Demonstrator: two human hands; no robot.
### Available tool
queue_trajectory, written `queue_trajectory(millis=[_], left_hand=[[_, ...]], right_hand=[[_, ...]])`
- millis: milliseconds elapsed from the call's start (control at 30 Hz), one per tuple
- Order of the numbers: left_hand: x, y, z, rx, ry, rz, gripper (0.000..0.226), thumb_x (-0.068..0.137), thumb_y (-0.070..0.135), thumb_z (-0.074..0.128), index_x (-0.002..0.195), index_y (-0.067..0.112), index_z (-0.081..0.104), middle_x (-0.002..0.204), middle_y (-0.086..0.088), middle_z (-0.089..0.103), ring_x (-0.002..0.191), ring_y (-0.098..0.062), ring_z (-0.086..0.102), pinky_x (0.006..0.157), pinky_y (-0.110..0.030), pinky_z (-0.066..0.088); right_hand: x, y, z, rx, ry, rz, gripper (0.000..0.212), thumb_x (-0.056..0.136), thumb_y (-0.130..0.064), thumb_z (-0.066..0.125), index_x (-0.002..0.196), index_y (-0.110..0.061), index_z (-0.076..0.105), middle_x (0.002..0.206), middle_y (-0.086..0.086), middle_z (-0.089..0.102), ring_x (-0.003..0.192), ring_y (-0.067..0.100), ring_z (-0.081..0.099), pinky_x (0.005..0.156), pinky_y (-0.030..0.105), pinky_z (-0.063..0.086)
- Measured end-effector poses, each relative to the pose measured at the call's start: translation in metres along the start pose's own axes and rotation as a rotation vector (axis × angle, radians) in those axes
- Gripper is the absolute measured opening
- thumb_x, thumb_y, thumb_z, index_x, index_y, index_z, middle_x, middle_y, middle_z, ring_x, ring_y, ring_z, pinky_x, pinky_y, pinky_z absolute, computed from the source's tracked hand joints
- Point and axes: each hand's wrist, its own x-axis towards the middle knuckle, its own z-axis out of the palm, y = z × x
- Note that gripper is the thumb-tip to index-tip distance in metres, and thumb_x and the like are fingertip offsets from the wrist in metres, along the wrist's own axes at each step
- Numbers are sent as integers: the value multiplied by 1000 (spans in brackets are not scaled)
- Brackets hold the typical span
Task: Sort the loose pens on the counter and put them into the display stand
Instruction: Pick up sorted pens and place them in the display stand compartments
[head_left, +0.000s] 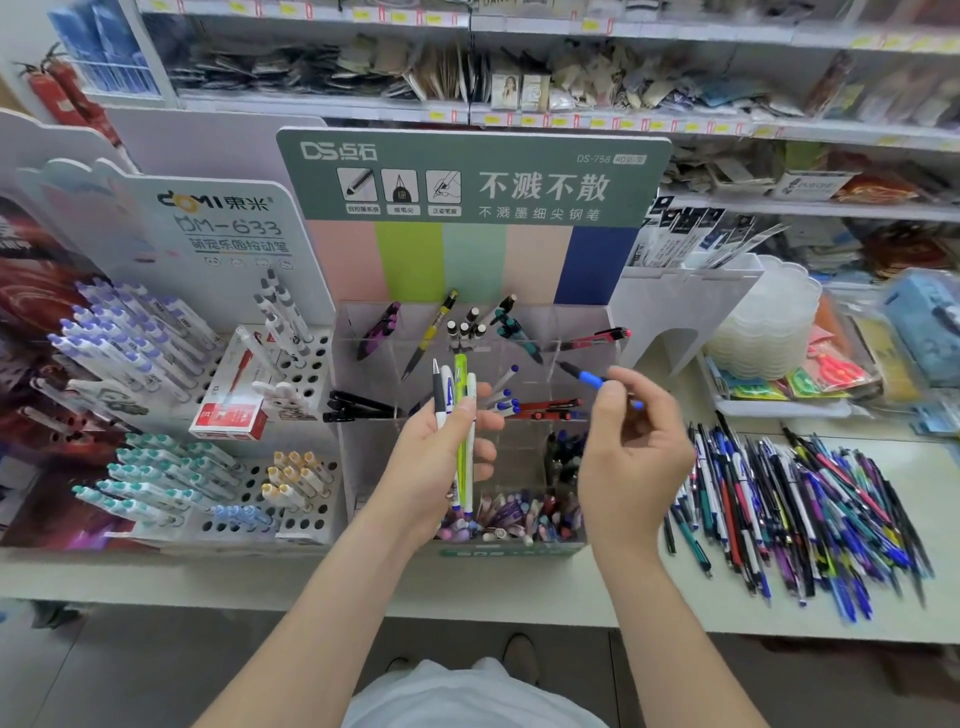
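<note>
My left hand (441, 457) grips a bunch of pens (460, 395) upright. My thumb curls across the barrels and hides their middles, and my fingers close in behind. I make out a lime-green barrel, a white pen with a dark grip and at least two more white ones, but I cannot be sure of the count where they overlap. My right hand (634, 457) shows me mostly its back, so the contact itself is half hidden. Thumb and fingertips pinch a blue-gripped pen (592, 379), held aslant with its dark tip pointing up and to the left, and a short blue bit pokes out past my fingers on the other side. Both hands hang in front of the clear display stand (587, 322), covering much of its middle and front compartments. Its see-through dividers are hard to trace, though pens lean in the back cells. The capped pens (509, 514) in the front cell are a blur of purple and pink. The loose pens (810, 514) lie in a thick heap on the counter (208, 577), to the right of the stand and of my right hand.
</note>
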Motion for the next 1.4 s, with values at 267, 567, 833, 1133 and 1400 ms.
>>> queue_trajectory(millis=[267, 567, 833, 1133, 1400], left_hand=[[5, -2, 15, -143, -53, -100, 36, 112, 12, 41, 133, 11, 69, 107, -13, 75, 66, -17, 56, 56, -28, 44], [7, -5, -2, -209, 323, 49, 43, 99, 9, 32, 117, 8, 71, 79, -10, 65, 47, -16, 32, 46, -27, 25], [4, -6, -15, -213, 447, -82, 43, 99, 8, 32, 123, 17, 66, 106, -17, 76, 48, -16, 41, 44, -26, 30], [3, -13, -22, -119, 465, -114, 37, 96, 11, 38, 123, 11, 64, 116, -15, 75, 49, -16, 46, 50, -29, 32], [0, -6, -28, -95, 457, -101, 37, 98, 11, 40, 124, 12, 66, 107, -15, 77, 50, -16, 48, 48, -29, 35]], right_hand=[[29, 39, -16, -306, -65, -96, 13, 110, -12, 53, 115, -7, 64, 109, 7, 63, 95, -6, 52, 79, 5, 38], [7, 2, 23, -82, -355, -273, 15, 113, -16, 49, 119, -15, 61, 98, -4, 64, 76, 17, 60, 66, 27, 46], [9, 15, 43, -127, -226, -215, 18, 115, -23, 40, 118, -15, 56, 98, -7, 60, 82, 19, 63, 67, 42, 51], [-17, 23, 67, -141, -531, -250, 18, 114, -31, 43, 119, -23, 58, 97, -12, 61, 79, 11, 52, 73, 34, 42], [-28, 14, 77, -199, -503, -347, 21, 115, -29, 43, 116, -20, 61, 105, -7, 65, 86, 13, 57, 77, 37, 47]])
